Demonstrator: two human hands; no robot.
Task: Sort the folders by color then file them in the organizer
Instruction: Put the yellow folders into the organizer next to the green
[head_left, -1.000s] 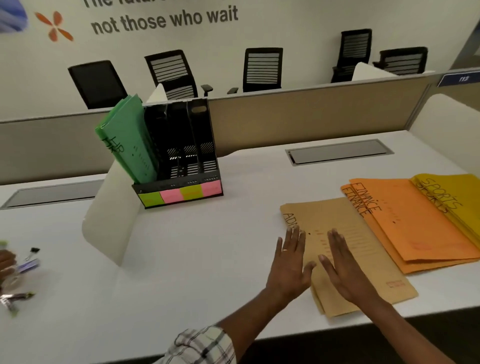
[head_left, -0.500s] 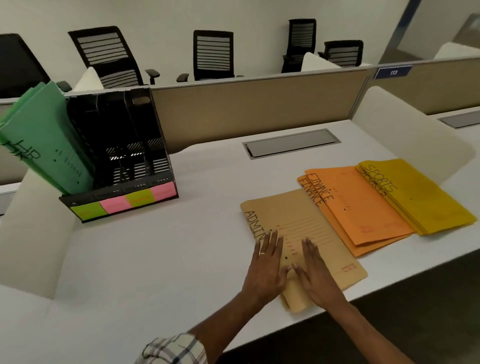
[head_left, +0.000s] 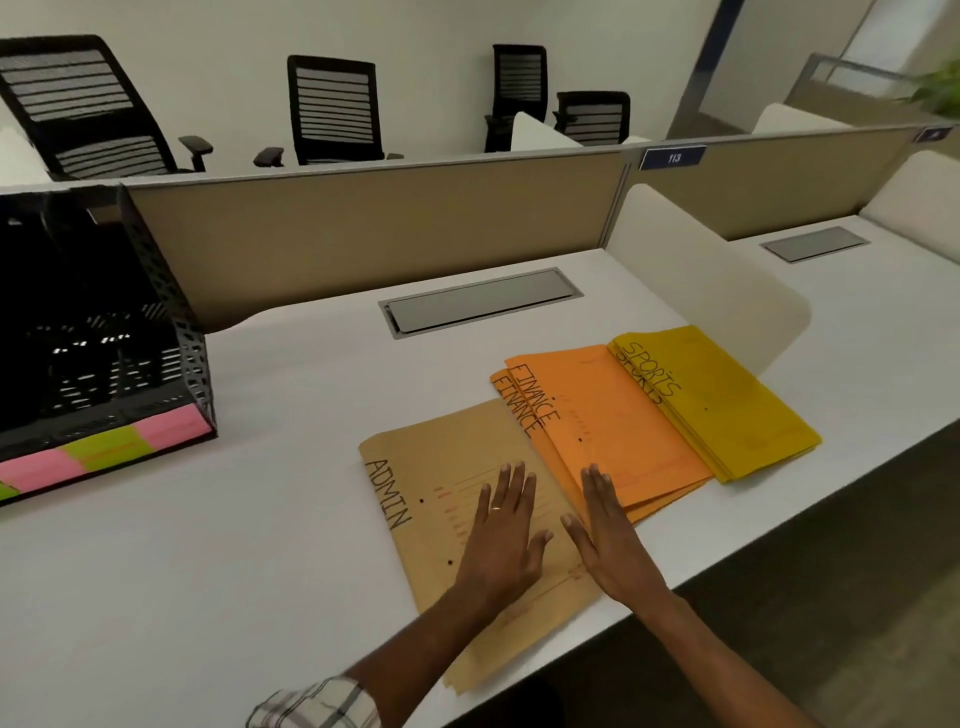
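A stack of brown folders marked ADMIN (head_left: 436, 483) lies on the white desk (head_left: 234, 561), its near corner hanging over the front edge. My left hand (head_left: 504, 540) lies flat on it with straight fingers. My right hand (head_left: 608, 535) rests flat beside it, on the brown stack's right edge where the orange FINANCE folders (head_left: 608, 421) overlap. Yellow SPORTS folders (head_left: 722, 395) lie furthest right. The black mesh organizer (head_left: 104, 332) stands at the left with pink and green labels along its front.
A tan partition (head_left: 363, 234) runs along the back of the desk, with a grey cable hatch (head_left: 483, 301) in front of it. A white curved divider (head_left: 701, 291) stands right of the folders. Black office chairs (head_left: 332, 109) stand behind the partition.
The view has swung to the right, so the organizer now sits at the left edge and the green folders are out of sight. Both hands have settled flat on the brown ADMIN stack.
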